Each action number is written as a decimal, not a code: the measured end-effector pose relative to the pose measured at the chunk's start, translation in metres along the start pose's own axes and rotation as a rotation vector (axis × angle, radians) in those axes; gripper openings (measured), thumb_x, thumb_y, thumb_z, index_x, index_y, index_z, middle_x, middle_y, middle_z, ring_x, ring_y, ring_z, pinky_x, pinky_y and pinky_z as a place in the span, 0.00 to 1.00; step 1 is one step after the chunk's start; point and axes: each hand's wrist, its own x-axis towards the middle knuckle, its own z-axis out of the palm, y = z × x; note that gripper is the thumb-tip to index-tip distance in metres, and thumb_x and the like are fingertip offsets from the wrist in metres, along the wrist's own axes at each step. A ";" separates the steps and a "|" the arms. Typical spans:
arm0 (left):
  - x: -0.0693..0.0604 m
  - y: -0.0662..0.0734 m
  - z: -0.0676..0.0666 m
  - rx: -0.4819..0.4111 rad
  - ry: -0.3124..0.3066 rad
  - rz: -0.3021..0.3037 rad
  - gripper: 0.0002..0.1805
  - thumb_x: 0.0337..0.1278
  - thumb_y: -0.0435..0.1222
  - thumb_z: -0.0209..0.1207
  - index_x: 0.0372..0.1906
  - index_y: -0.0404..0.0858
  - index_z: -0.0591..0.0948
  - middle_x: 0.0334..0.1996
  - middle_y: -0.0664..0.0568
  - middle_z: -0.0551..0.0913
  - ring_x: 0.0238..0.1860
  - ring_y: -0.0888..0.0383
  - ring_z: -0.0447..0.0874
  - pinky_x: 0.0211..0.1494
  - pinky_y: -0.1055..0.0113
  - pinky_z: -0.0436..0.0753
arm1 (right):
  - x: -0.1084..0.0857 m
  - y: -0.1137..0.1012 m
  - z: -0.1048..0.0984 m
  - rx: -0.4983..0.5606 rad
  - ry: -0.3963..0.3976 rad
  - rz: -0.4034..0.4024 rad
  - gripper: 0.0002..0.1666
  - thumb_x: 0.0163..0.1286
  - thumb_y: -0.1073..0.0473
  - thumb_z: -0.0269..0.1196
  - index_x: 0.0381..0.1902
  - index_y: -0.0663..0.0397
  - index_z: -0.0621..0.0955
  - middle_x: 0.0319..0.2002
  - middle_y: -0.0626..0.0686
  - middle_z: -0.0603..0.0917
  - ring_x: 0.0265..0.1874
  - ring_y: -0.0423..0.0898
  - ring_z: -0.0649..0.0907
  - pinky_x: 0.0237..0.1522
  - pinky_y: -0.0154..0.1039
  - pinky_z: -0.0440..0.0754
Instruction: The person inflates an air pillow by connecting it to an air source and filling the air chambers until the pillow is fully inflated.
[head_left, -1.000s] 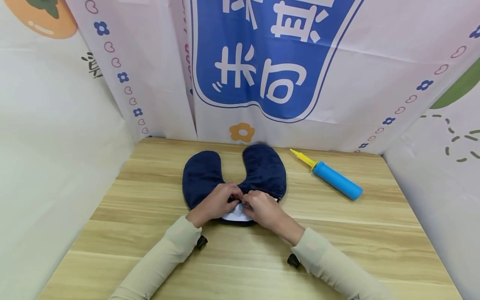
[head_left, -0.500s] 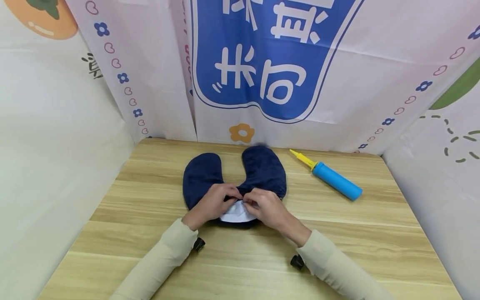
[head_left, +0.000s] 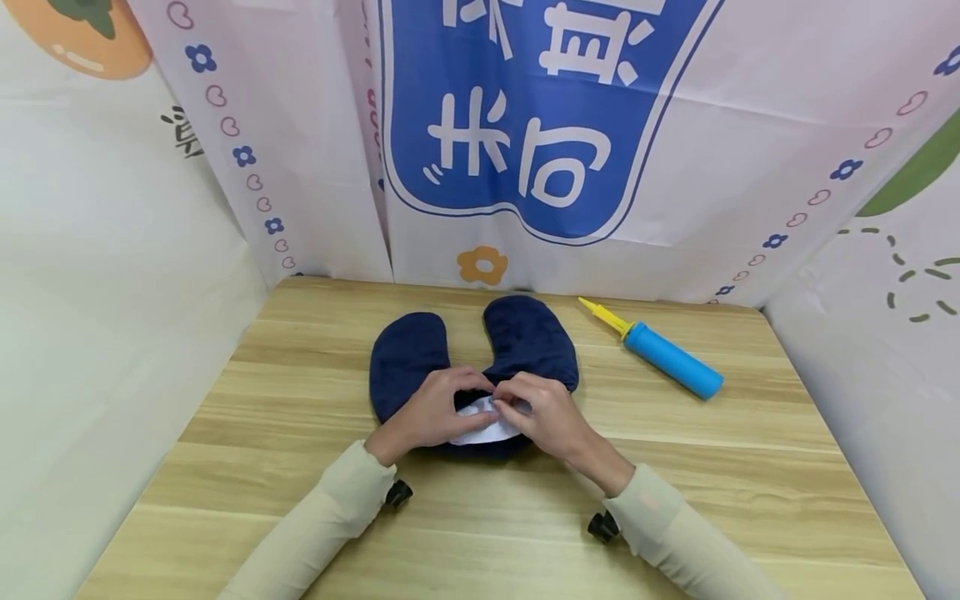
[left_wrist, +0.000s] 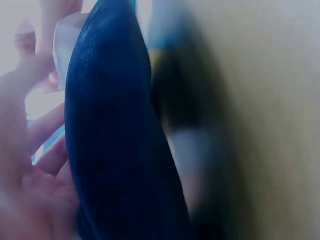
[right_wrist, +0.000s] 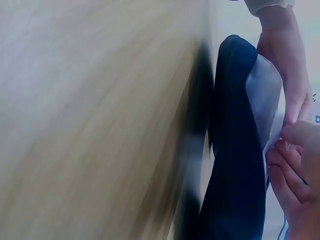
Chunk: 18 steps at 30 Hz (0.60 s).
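Note:
A navy U-shaped neck pillow (head_left: 408, 350) lies on the table, its two ends pointing away from me. Its cover is unzipped at the near curve, and a white inner liner (head_left: 480, 436) shows through; the right wrist view shows the zipper edge (right_wrist: 263, 157) beside it. My left hand (head_left: 433, 412) holds the left side of the opening, thumb along the liner and fingers at the upper edge. With thumb and index finger, my right hand (head_left: 551, 419) pinches the liner. The fingertips of both hands nearly meet, hiding exactly what lies between them.
A blue hand pump (head_left: 673, 360) with a yellow nozzle lies right of the pillow. The wooden table (head_left: 300, 358) meets a printed cloth backdrop (head_left: 330, 167) behind, with white side panels left and right. A black wrist camera (head_left: 602, 527) sits under the right sleeve.
The pillow has shifted slightly toward me and to the right. My left thumb has stretched across the liner toward the right hand, which has moved slightly right.

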 end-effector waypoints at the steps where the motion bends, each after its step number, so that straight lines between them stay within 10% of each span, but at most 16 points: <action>1: 0.000 0.001 0.002 -0.004 0.004 0.000 0.17 0.65 0.45 0.72 0.55 0.44 0.89 0.53 0.55 0.89 0.57 0.57 0.87 0.63 0.57 0.86 | 0.000 0.000 -0.001 0.001 -0.002 -0.006 0.03 0.70 0.65 0.72 0.40 0.53 0.89 0.34 0.47 0.88 0.32 0.37 0.85 0.36 0.28 0.84; 18: 0.002 -0.002 0.022 0.049 0.071 0.082 0.09 0.66 0.38 0.71 0.48 0.41 0.92 0.42 0.52 0.93 0.40 0.61 0.90 0.45 0.67 0.88 | -0.007 0.000 -0.005 -0.050 -0.055 -0.032 0.07 0.64 0.67 0.76 0.39 0.55 0.90 0.35 0.48 0.91 0.34 0.39 0.89 0.37 0.31 0.88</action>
